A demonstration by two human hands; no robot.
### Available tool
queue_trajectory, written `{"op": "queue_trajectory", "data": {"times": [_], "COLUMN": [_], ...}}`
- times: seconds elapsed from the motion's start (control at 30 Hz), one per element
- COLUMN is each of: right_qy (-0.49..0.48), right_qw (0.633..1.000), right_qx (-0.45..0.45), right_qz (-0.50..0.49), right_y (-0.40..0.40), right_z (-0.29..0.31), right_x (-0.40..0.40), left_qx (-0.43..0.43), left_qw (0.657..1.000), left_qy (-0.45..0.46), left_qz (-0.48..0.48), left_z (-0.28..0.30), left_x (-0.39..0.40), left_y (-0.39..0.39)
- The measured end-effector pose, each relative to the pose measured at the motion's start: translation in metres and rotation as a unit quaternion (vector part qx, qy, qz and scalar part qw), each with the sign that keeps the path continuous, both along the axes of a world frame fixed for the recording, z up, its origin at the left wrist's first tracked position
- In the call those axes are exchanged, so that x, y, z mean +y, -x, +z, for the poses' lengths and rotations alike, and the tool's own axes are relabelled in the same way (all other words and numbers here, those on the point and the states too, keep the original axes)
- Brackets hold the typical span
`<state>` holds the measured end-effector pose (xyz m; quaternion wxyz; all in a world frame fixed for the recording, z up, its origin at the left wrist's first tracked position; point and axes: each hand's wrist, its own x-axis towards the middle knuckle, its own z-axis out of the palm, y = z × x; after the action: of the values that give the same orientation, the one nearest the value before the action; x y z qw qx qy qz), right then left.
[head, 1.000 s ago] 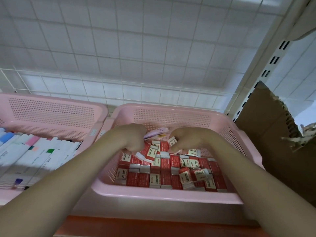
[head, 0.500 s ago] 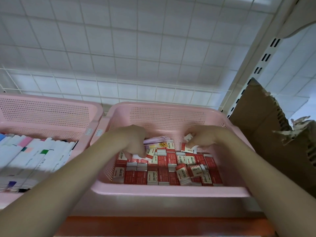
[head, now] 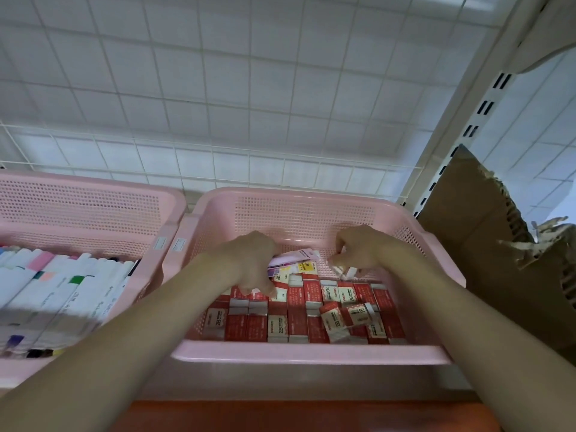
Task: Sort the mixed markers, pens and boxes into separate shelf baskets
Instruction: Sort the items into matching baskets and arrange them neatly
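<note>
Boxes point(head: 299, 310), red and white and marked "2B", fill the right pink basket point(head: 311, 353) on the shelf. We judge we are tidying them: our left hand point(head: 252, 263) curls over some, our right hand point(head: 358, 247) pinches one. Next, seat it in a row. Markers point(head: 62, 291) lie in the left basket point(head: 78, 194).

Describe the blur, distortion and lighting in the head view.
Head view: markers in the left basket are motion-smeared; wide-angle lens bends the shelf upright; lighting is soft and even, no glare; "2B" on the red boxes stays readable.
</note>
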<state>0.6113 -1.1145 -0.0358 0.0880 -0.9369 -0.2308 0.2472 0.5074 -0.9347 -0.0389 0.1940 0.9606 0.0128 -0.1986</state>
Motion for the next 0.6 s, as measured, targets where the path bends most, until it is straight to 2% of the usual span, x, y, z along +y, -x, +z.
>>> {"op": "queue_trajectory", "data": {"times": [0.1, 0.27, 0.43, 0.47, 0.57, 0.6], "right_qy": [-0.049, -0.030, -0.079, -0.059, 0.036, 0.048], "right_qw": [0.998, 0.998, 0.991, 0.994, 0.998, 0.997], "right_qx": [0.037, 0.062, 0.099, 0.082, -0.050, -0.064], "right_qz": [-0.017, -0.007, -0.048, -0.042, 0.004, 0.003], "right_y": [0.004, -0.003, -0.009, -0.008, -0.005, -0.005], "right_z": [-0.009, -0.001, 0.003, 0.003, 0.007, 0.008], "right_x": [0.013, 0.003, -0.012, -0.013, -0.014, -0.014], "left_qx": [0.007, 0.010, 0.013, 0.015, 0.015, 0.015], "left_qw": [1.000, 1.000, 1.000, 1.000, 0.999, 0.999], "left_qy": [0.009, 0.007, 0.002, 0.005, 0.009, 0.007], "left_qz": [0.016, 0.018, 0.019, 0.021, 0.028, 0.031], "left_z": [0.000, -0.002, -0.002, -0.002, -0.002, -0.003], "left_x": [0.000, 0.001, 0.000, 0.000, 0.000, 0.000], "left_y": [0.000, -0.002, -0.005, -0.005, -0.005, -0.005]}}
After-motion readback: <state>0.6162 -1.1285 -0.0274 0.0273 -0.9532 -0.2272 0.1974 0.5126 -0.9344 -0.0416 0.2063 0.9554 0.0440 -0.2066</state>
